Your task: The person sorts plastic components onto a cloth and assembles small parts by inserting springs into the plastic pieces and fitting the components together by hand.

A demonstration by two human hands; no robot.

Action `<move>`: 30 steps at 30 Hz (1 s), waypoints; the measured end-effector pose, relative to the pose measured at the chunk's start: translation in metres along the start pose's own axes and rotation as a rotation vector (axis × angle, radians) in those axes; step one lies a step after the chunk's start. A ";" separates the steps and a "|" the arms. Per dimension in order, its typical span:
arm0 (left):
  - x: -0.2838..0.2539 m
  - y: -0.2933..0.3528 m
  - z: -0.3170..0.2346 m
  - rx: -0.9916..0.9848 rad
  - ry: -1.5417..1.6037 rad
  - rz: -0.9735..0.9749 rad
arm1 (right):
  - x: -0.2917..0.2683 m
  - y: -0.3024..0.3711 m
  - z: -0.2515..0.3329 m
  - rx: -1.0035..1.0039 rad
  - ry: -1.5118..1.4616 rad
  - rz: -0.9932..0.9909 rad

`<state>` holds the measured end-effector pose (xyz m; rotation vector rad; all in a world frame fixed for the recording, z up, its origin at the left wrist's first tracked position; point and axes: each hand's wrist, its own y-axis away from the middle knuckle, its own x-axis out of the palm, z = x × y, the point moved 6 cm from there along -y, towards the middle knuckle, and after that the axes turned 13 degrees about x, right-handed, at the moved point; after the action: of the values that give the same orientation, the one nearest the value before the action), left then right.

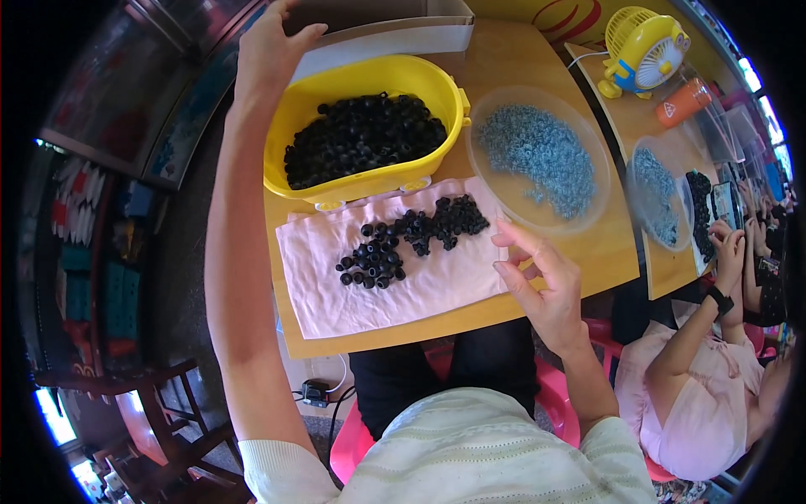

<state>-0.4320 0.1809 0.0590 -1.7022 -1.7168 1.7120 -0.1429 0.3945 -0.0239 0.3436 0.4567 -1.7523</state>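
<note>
- Held left hand [270,44] beyond 11 o'clock of pale-pink rectangular cloth [453,284], thumb spread, fingertips cut off.
- Held right hand [551,292] at 3 o'clock, thumb and forefinger parted.
- Saw small black knobbly pieces [460,217] at 2 o'clock.
- Seemed between pickups, needing fine pinching.

Bright yellow tub [348,77] filled with matte black beads [365,139]. Pale pink cloth [437,290], plain, under more pieces [462,217], also solid black. Light, dusty blue bits [537,151] in a colourless, see-through bowl [581,217]. The tabletop [617,260] is honey-tan. The wearer's top [495,454] is creamy white, patterned with rows of small dots; the trousers [495,361] are black, the chair [561,395] hot pink. A fan [628,42] is yellow with blue and white; a bottle [684,102], orange with a white mark.
</note>
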 end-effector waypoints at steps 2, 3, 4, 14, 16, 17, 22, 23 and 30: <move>0.003 0.020 -0.019 0.050 0.070 0.066 | -0.004 -0.001 -0.008 0.029 -0.010 -0.016; -0.004 0.030 -0.033 0.051 0.071 0.073 | -0.004 0.000 -0.011 0.053 -0.024 -0.023; 0.002 0.043 -0.039 -0.085 0.105 0.286 | -0.004 0.001 -0.012 0.055 -0.027 -0.020; 0.007 0.101 -0.048 -0.236 0.062 0.713 | 0.009 0.016 -0.008 -0.030 0.010 0.041; 0.008 0.100 -0.048 -0.229 0.123 0.730 | 0.008 0.019 -0.013 -0.031 0.022 0.039; 0.009 0.099 -0.047 -0.226 0.180 0.748 | 0.008 0.020 -0.015 -0.023 0.006 0.045; -0.002 0.098 -0.049 -0.237 0.182 0.506 | -0.018 0.010 -0.022 0.080 0.073 -0.044; -0.007 0.095 -0.052 -0.243 0.167 0.408 | -0.026 0.002 -0.027 0.085 0.078 -0.053; -0.030 0.102 -0.124 -0.035 0.282 0.041 | -0.056 -0.049 -0.059 0.046 0.457 -0.174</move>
<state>-0.2706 0.1947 0.0372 -1.8998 -1.6029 1.3835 -0.1785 0.4807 -0.0440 0.7637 0.7920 -1.8540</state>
